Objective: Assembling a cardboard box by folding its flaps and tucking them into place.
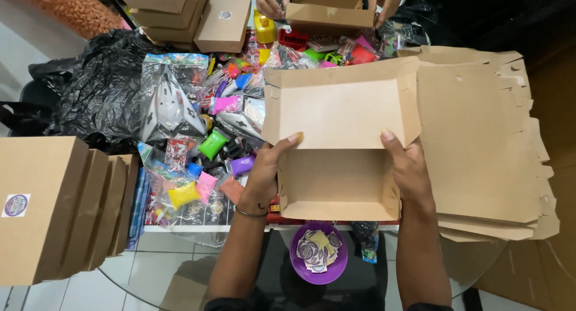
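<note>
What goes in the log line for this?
left hand: holds open brown box | right hand: holds same box | purple bowl: below

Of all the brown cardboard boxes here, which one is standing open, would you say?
The box held between both hands, lid raised; the stacked boxes at left are closed.

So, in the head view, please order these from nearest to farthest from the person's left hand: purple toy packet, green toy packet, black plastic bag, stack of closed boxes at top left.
From the left hand:
1. Purple toy packet, just left of it.
2. Green toy packet, up and left.
3. Black plastic bag, far left.
4. Stack of closed boxes, top left corner.
</note>
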